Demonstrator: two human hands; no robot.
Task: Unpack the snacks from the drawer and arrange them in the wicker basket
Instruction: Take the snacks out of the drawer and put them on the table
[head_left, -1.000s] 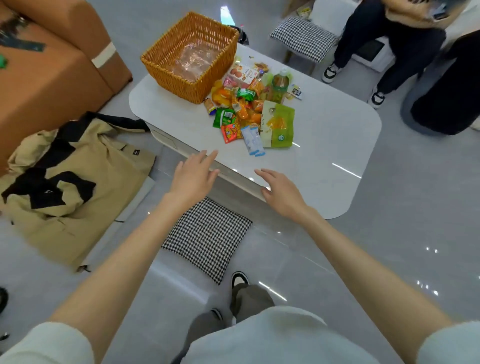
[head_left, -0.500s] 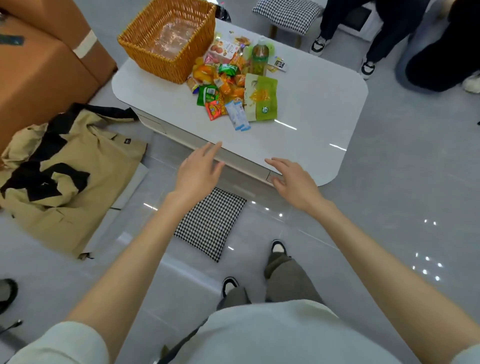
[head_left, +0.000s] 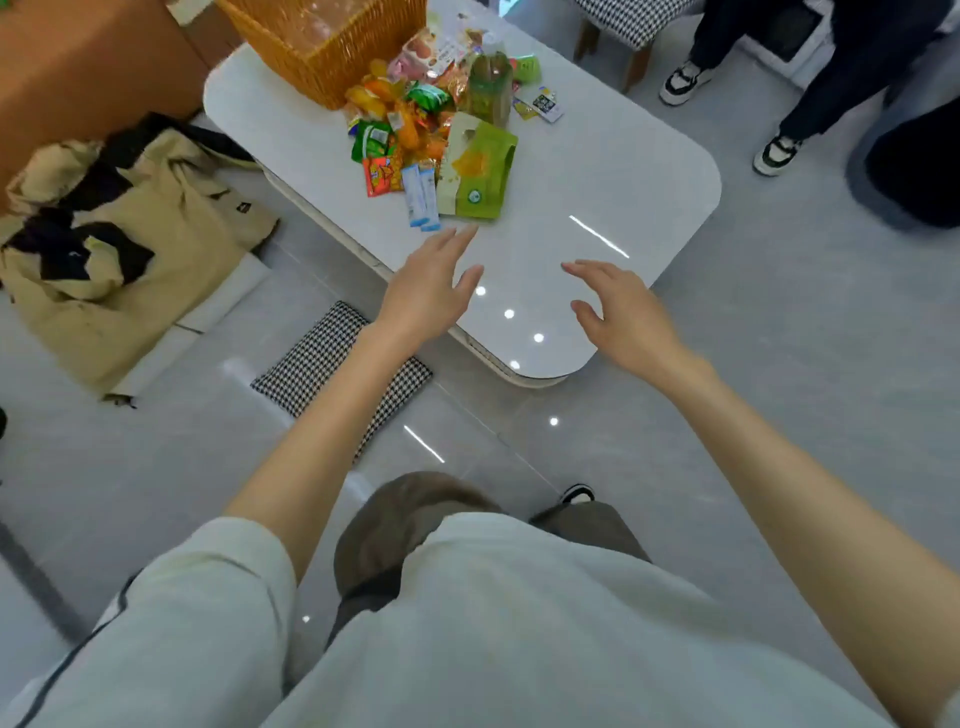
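Two bare hands reach out over the near end of the glossy white rounded tabletop (head_left: 613, 171), both empty. The left hand (head_left: 428, 293) is spread flat, fingers extended, its fingertips just short of a pair of pale blue stick packets (head_left: 422, 195). The right hand (head_left: 621, 312) hovers open and loosely curved, well apart from any snack. Below the left forearm, a black-and-white houndstooth cushion (head_left: 332, 358) lies on the grey tiled floor (head_left: 779, 364), and off to the left a beige and black jacket (head_left: 119, 234) sits crumpled. Further along the tabletop is the heap of colourful snack packets (head_left: 415, 124): a large green and cream pouch (head_left: 480, 171) nearest on the right side, a red packet (head_left: 382, 176) beside the blue sticks, and a green drink bottle (head_left: 491, 85) lying behind. At the far end, touching the heap, stands the orange woven wicker basket (head_left: 332, 57), lined with clear plastic.
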